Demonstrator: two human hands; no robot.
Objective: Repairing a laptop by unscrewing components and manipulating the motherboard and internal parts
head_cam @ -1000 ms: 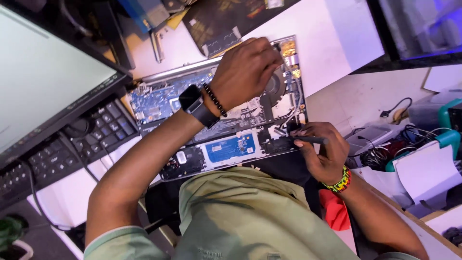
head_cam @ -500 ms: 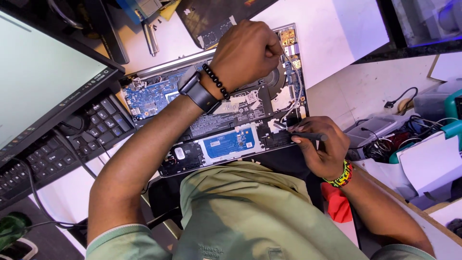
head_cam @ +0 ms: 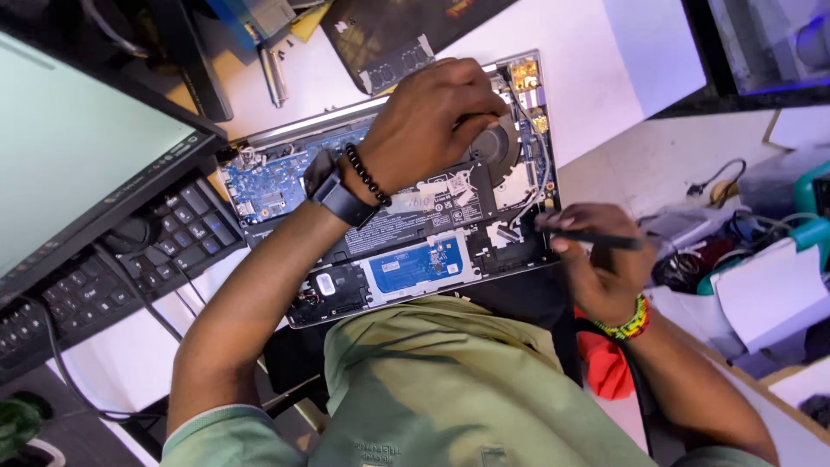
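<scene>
The person wears an olive-green short-sleeved T-shirt (head_cam: 432, 389), its cloth creased and folded across the chest, with a thin pale edge at the sleeve hem and a small line of print low on the front. Both forearms are bare below the sleeves. On the left hand's (head_cam: 432, 121) wrist sits a dark smartwatch (head_cam: 333, 195) with a wide black strap, and just beside the watch, on the hand's side of it, a bracelet of round black beads (head_cam: 367, 173). The right hand's (head_cam: 601, 259) wrist, well apart from the watch, carries a beaded band (head_cam: 627, 324) in green, yellow and red.
</scene>
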